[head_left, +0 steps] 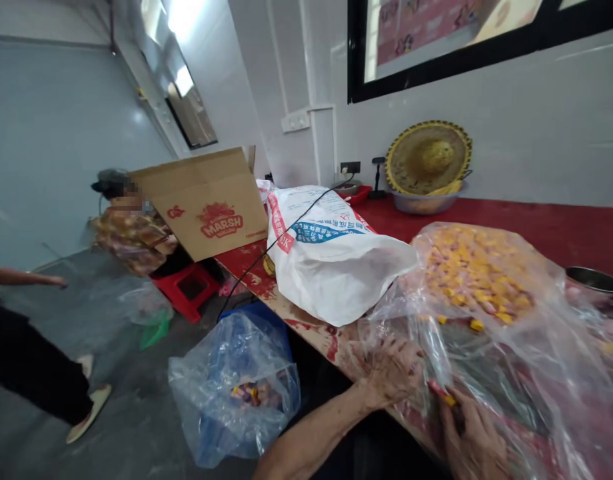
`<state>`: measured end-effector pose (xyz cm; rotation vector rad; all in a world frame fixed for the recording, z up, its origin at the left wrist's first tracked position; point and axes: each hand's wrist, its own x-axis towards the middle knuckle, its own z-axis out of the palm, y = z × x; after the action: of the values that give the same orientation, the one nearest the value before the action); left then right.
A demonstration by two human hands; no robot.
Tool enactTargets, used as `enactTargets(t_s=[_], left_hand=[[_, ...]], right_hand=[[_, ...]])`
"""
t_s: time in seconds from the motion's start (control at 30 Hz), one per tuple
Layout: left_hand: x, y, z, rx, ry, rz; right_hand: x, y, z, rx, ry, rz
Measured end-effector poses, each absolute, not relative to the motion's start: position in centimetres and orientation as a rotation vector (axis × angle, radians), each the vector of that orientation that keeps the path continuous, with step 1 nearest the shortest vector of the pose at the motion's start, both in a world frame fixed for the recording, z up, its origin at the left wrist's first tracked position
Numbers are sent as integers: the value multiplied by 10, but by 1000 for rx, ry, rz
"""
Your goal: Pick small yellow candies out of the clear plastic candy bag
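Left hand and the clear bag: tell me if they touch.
Touching. The head view shows the left hand resting on the clear bag, its fingers pressed into the crumpled plastic at the table edge.

right hand (pixel 474 443) half cut off by bottom edge

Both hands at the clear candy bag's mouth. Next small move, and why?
Probably draw the right hand back out with the red-and-yellow piece pinched in its fingers, while the left hand grips the clear plastic bag at its edge; the candies lie deeper inside.
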<state>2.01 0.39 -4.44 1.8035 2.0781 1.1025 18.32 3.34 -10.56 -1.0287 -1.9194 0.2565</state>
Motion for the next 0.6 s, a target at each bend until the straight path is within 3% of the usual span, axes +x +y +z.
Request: enactTargets(t_s=[0.2, 0.6], left_hand=[[19, -2, -37, 1641, 2089, 1264], [18, 4, -71, 1342, 2062, 1384]], right_hand=[[185, 40, -119, -1006, -1944, 205], [191, 42, -140, -1012, -2007, 251]])
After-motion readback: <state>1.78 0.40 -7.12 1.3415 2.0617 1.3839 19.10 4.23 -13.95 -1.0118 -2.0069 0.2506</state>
